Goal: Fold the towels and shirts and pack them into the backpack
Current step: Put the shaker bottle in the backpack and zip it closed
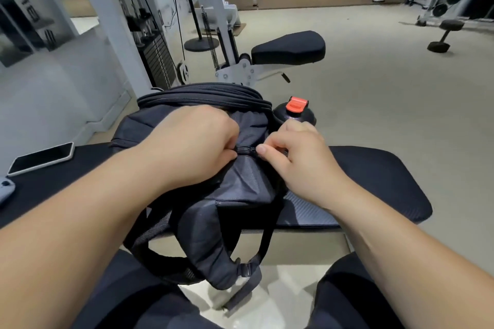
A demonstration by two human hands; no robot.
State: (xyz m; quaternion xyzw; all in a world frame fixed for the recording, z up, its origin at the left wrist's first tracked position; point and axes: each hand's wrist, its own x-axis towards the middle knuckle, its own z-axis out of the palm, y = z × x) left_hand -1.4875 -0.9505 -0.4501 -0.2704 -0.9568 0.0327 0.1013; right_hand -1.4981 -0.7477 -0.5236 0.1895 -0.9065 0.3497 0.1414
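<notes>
Packing: likely done; no loose towels, shirts.
Left hand (192,141): grips dark grey fabric backpack (248,184).
Right hand (294,155): pinches black zip (247,150).

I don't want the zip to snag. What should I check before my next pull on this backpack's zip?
1. Left hand grips the backpack beside the zip: ok.
2. Right hand pinches at the zip: ok.
3. Fabric clear of the zip's teeth: cannot tell.
4. Towels and shirts all inside: cannot tell; none in view.
5. Backpack rests on the bench: ok.
6. Phone lies apart from the backpack: ok.
</notes>
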